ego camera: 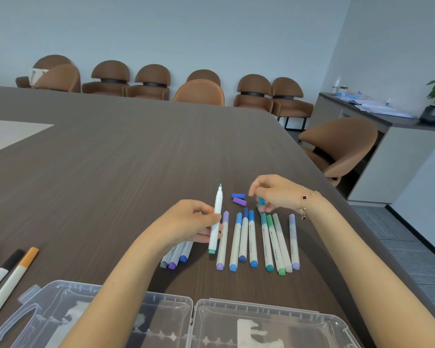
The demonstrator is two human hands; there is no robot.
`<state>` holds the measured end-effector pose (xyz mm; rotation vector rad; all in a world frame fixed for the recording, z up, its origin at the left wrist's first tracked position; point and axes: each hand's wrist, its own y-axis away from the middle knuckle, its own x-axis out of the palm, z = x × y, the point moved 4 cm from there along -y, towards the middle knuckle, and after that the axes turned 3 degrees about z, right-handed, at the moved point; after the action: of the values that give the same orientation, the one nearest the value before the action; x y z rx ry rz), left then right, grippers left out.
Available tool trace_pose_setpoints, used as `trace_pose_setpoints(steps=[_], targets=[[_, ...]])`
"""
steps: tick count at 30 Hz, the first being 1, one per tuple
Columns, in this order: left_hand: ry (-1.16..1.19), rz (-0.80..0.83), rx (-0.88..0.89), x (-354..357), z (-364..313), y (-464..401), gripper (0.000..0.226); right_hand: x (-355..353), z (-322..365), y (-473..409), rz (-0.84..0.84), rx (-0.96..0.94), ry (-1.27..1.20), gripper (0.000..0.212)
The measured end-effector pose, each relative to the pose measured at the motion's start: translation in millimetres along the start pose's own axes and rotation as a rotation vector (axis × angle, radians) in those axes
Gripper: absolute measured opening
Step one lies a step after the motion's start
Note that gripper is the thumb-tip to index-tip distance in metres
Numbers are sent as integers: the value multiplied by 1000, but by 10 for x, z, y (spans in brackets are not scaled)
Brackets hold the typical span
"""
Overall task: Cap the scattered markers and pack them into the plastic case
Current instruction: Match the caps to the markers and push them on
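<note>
While the left hand (189,222) grips an uncapped teal marker (217,219) upright, tip pointing far, the right hand (274,193) closes its fingers (264,205) on a teal cap (261,201) just above the tabletop (136,159). I judge that the capping step is in hand. Next, the cap must come left and be pushed straight onto the tip. Two loose caps, a blue cap (238,196) and a purple cap (239,201), lie between the hands. A row of capped markers (259,242) lies near them, and the open plastic case (211,322) waits at the near edge, with no markers visible in it.
</note>
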<state>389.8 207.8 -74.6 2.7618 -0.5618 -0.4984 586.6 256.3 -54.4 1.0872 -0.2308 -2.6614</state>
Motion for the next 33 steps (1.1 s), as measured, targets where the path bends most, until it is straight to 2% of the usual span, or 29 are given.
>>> trace_pose_setpoints(steps=[2, 5, 10, 15, 18, 21, 24, 27, 30, 33], targets=[[-12, -12, -6, -5, 11, -6, 7, -27, -114, -2, 12, 146, 249, 22], [-28, -29, -17, -8, 25, -11, 9, 16, -257, -34, 32, 266, 464, 24], [-36, -44, -19, -14, 28, -21, 12, 62, -276, -53, -21, 273, 535, 30], [-50, -44, -24, -5, 28, -21, 9, 141, -275, -66, 65, 267, 540, 33], [-26, -20, -23, 8, 20, -9, 5, 149, -245, -34, 126, 272, 480, 29], [36, 26, -14, 40, 5, 13, 7, 97, -164, 34, 248, 277, 291, 28], [100, 85, 10, 80, -10, 39, 12, 49, 21, 122, 358, 110, 104, 35], [115, 120, 28, 93, -18, 50, 16, 64, 173, 212, 429, -75, -19, 32], [124, 111, 34, 81, -20, 41, 17, 86, 237, 256, 444, -129, -62, 22], [160, 114, 36, 82, -29, 54, 15, 85, 253, 251, 436, -142, -92, 23]])
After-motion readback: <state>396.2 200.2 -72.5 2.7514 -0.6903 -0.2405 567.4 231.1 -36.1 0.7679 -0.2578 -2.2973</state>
